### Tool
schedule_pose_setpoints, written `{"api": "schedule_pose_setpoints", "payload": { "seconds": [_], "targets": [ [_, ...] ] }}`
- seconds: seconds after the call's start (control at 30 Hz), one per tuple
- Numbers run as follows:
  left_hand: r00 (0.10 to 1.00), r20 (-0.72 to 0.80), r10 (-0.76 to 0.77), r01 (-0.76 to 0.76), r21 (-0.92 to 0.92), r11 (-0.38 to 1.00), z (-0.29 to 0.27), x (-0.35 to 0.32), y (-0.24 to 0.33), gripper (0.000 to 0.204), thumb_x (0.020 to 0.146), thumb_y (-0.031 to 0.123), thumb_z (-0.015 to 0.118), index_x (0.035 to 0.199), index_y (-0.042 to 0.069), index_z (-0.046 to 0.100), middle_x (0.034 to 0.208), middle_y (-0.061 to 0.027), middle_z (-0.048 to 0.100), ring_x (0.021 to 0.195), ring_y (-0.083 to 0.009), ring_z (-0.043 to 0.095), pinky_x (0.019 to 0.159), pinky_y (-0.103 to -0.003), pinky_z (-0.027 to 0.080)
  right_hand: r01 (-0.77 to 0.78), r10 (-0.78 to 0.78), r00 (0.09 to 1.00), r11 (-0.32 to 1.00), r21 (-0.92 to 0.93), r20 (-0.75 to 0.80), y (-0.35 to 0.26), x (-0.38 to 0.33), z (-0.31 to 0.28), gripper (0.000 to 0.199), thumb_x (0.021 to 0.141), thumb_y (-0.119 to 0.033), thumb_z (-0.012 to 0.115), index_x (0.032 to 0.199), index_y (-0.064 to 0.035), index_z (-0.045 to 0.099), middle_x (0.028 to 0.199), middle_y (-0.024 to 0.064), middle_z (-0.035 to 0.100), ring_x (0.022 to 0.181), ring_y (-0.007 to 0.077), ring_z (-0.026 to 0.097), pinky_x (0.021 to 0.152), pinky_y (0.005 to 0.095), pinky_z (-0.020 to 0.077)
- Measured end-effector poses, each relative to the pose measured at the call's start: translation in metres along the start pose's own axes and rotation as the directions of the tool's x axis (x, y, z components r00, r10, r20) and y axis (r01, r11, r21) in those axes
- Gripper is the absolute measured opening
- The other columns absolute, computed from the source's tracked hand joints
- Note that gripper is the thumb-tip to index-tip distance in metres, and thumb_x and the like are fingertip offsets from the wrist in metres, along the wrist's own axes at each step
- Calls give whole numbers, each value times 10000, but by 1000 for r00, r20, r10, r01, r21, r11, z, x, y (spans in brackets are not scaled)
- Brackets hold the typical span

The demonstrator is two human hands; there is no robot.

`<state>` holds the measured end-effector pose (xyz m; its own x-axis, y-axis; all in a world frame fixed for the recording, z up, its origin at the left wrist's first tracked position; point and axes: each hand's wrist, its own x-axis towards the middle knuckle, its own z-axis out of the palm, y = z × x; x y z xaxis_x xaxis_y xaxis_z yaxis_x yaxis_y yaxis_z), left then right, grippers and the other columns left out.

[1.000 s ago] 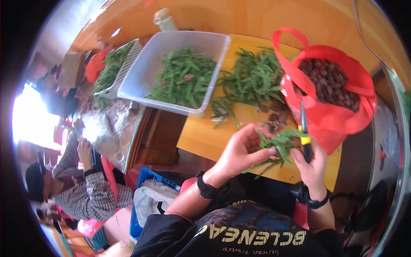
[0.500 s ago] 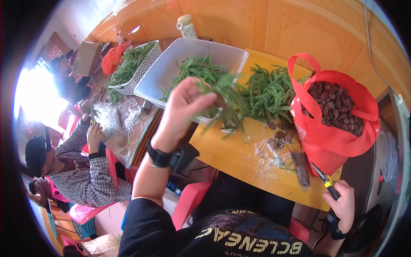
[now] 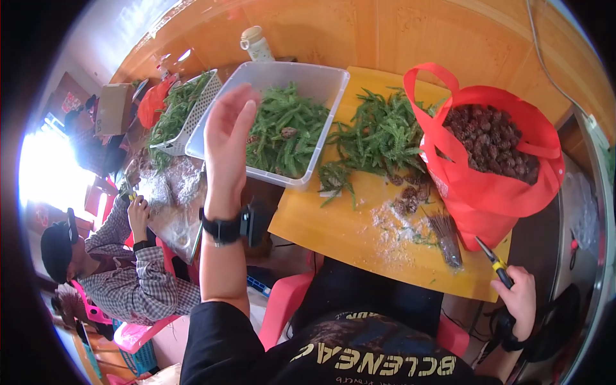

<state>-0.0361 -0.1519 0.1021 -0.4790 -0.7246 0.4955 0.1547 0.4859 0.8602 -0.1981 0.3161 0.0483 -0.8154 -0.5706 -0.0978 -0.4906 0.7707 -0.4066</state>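
Observation:
My left hand (image 3: 228,131) is raised over the left side of a translucent plastic bin (image 3: 324,138), thumb apart from the fingers, with nothing visible in it. Green artificial pine sprigs (image 3: 292,119) fill the bin, and a brown pinecone (image 3: 290,133) lies among them. At the right edge of the yellow board, my right hand (image 3: 518,295) grips needle-nose pliers (image 3: 497,264) with yellow and black handles, jaws pointing up and left. Beside the pliers stands a red fabric bag (image 3: 471,199) full of pinecones (image 3: 491,141).
More sprigs (image 3: 378,131) are heaped on the yellow board (image 3: 321,221), near loose pinecones (image 3: 407,199), white flakes (image 3: 391,231) and a wrapped bundle of thin brown stems (image 3: 447,240). At left are a white basket (image 3: 183,131) of greenery and a co-worker (image 3: 128,276). A bottle (image 3: 256,46) stands behind.
The green sprig that was in my left hand has left it, and the hand has moved left over the bin. My right hand still holds the pliers. The view has shifted slightly.

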Motion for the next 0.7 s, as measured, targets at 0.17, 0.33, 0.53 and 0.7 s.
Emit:
{"api": "schedule_pose_setpoints", "payload": {
  "seconds": [0.17,0.33,0.53,0.7],
  "targets": [
    [783,582,-220,335,-96,937,36,-66,30,262,902,92,414,1108,-38,510,701,-69,576,739,-170,588,740,-253,435,-15,13,1000,998,-69,-25,12,9,18,257,681,-193,678,719,21,541,741,196,552,744,362,537,634,411,424],
    [610,776,-159,-16,212,977,60,-96,-12,347,856,104,536,1181,-2,478,1105,-115,561,1039,-226,535,892,-312,410,42,-44,996,998,39,73,11,5,7,261,645,-162,695,704,29,527,705,189,528,700,358,515,610,411,408],
    [645,750,-148,-72,252,965,80,-110,-44,329,844,167,570,1118,-11,526,1063,-158,569,1015,-279,540,863,-333,421,-23,24,997,1000,-17,73,27,1,16,264,609,-151,717,705,9,532,730,160,551,798,339,523,697,410,423],
    [606,782,-146,-99,256,962,92,-109,-40,357,833,183,586,1135,6,517,1067,-155,566,1016,-283,535,869,-342,414,105,-97,989,992,-64,111,44,0,25,298,574,-165,731,683,2,510,716,163,531,875,349,507,752,404,414]
  ]
}}
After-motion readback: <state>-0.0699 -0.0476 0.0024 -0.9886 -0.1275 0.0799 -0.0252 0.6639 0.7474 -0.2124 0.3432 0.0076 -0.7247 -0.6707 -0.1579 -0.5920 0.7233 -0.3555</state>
